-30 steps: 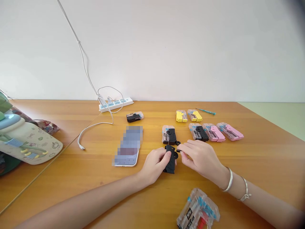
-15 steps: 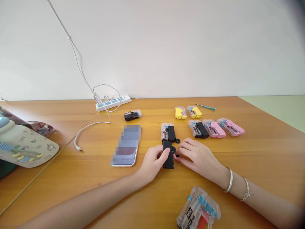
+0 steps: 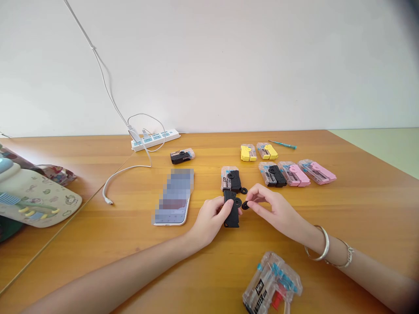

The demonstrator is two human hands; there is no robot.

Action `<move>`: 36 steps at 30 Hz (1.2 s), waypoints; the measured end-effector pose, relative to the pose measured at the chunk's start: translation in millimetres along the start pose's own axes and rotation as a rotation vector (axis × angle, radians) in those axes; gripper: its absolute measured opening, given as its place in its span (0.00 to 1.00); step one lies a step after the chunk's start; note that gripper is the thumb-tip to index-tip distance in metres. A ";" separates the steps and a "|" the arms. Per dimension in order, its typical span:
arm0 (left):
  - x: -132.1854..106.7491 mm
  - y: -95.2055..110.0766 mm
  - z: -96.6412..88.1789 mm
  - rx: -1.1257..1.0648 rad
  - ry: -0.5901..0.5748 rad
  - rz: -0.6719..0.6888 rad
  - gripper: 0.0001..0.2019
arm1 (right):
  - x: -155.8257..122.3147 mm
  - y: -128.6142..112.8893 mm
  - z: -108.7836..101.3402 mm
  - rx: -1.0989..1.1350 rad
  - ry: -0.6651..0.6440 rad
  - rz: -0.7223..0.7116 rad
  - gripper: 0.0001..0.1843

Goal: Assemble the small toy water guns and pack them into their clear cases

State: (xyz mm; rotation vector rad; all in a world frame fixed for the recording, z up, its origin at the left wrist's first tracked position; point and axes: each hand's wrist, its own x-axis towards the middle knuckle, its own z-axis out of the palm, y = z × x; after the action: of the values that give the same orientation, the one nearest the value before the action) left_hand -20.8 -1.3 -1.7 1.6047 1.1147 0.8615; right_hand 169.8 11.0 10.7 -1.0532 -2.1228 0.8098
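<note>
Long axis: the black toy body [image 3: 231, 216] is held lengthwise, front to back, its far end pointed away from the wearer.
Left hand [image 3: 212, 216]: clamped on that body.
Right hand [image 3: 273, 209]: pinched on a small black wheel [image 3: 245, 205], just beside the body.
Position: the body is held over the counter [image 3: 360, 209], between the hands.

The wooden desk [image 3: 360, 218] carries a white power strip [image 3: 156, 140] at its rear edge, with a white charging cable [image 3: 127, 171] routed forward. A smartphone [image 3: 173, 197] lies face up, its screen pixelated. Yellow toy parts [image 3: 248, 152] and pink toy parts [image 3: 317, 171] sit in clear packs at rear right, near a slim teal screwdriver [image 3: 282, 144].
</note>
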 end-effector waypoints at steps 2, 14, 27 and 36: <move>-0.5 0.1 -0.4 0.055 -0.015 0.017 0.22 | -0.6 -3.6 2.2 0.133 -0.006 0.022 0.04; -5.5 5.0 1.2 0.418 -0.090 0.162 0.15 | -6.9 -12.5 16.6 0.199 0.063 0.063 0.03; -4.7 2.9 0.5 0.366 -0.071 0.158 0.13 | -10.9 -8.0 19.4 -0.043 -0.049 0.038 0.13; -6.4 4.9 0.6 0.400 -0.060 0.145 0.11 | -2.4 5.9 5.0 -0.305 0.119 -0.029 0.07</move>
State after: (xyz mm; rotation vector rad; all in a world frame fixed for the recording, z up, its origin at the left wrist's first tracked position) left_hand -21.1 -8.2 2.7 2.0475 1.1916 0.7059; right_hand 169.9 10.6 2.6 -1.1899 -2.1975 0.4047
